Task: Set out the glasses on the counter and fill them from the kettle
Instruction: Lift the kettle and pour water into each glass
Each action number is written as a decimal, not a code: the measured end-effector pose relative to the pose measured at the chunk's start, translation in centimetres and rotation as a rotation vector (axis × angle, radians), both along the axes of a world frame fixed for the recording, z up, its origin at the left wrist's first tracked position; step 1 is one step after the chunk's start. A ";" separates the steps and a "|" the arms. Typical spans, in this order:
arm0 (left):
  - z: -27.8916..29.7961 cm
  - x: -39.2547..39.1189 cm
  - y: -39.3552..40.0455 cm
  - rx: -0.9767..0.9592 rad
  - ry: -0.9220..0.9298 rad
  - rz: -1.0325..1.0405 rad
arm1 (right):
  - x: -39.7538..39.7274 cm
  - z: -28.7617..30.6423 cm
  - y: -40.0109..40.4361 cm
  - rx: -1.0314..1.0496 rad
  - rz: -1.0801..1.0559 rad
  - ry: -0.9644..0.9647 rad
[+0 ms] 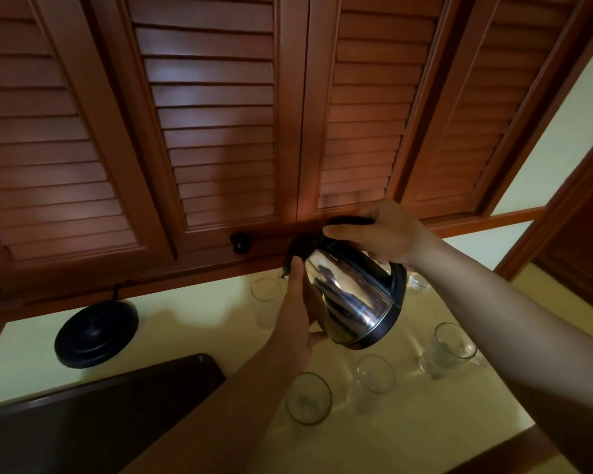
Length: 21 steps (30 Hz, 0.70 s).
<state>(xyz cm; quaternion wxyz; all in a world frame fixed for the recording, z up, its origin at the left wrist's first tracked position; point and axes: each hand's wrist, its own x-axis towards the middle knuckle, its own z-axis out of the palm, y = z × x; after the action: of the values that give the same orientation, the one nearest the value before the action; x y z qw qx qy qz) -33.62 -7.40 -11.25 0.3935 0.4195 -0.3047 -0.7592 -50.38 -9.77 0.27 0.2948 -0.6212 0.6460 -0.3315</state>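
A shiny steel kettle (355, 299) with black lid and base is tilted in the air above the pale yellow counter (199, 340). My right hand (380, 230) grips its black handle from above. My left hand (297, 313) presses against the kettle's side near the spout. Several clear glasses stand on the counter: one far glass (264, 289) below the spout, one near glass (308, 399), one middle glass (373, 375), one right glass (450, 347), and a glass (418, 280) partly hidden behind the kettle. Whether water is flowing cannot be seen.
The kettle's round black power base (96, 333) sits at the left of the counter, its cord running back. A dark brown tray (93, 419) lies at the near left. Louvred wooden cupboard doors (220, 114) with a black knob (240, 241) hang overhead.
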 end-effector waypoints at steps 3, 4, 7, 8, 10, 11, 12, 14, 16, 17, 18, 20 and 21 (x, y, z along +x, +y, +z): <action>0.0 0.3 -0.3 0.016 0.003 0.001 | 0.5 0.3 -0.3 0.022 -0.022 0.033; -0.1 0.3 -0.5 0.026 0.001 0.009 | 0.6 0.4 -0.3 0.035 -0.030 0.043; -0.2 0.4 -0.9 0.051 0.012 0.025 | 1.2 0.8 -0.4 0.054 -0.040 0.067; -0.4 0.4 -1.0 0.061 0.020 0.026 | 1.4 0.8 -0.4 0.053 -0.033 0.077; -0.6 0.4 -1.0 0.082 0.032 0.014 | 1.8 1.0 -0.3 0.060 -0.029 0.093; -0.7 0.5 -1.0 0.092 0.042 0.012 | 1.9 1.1 -0.3 0.067 -0.035 0.096; -1.0 0.5 -1.1 0.099 0.049 0.015 | 2.0 1.1 -0.3 0.073 -0.041 0.095; -1.3 0.6 -1.2 0.105 0.059 0.020 | 2.2 1.2 -0.3 0.071 -0.040 0.097; -1.5 0.6 -1.2 0.103 0.068 0.020 | 2.5 1.2 -0.2 0.060 -0.022 0.100; -1.4 0.6 -1.2 0.098 0.065 0.017 | 2.6 1.2 -0.2 0.057 -0.013 0.097; -1.5 0.7 -1.2 0.095 0.065 0.018 | 2.7 1.3 -0.2 0.056 -0.013 0.094; -1.5 0.8 -1.4 0.098 0.072 0.017 | 2.8 1.4 -0.2 0.062 -0.022 0.093; -1.5 0.9 -1.5 0.106 0.074 0.017 | 2.8 1.5 -0.2 0.064 -0.023 0.093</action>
<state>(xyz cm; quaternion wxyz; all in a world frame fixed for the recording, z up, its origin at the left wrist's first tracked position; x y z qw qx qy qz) -32.75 -8.89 -12.73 0.3880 0.4140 -0.2459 -0.7859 -47.57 -9.97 1.74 0.2802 -0.6187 0.6765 -0.2847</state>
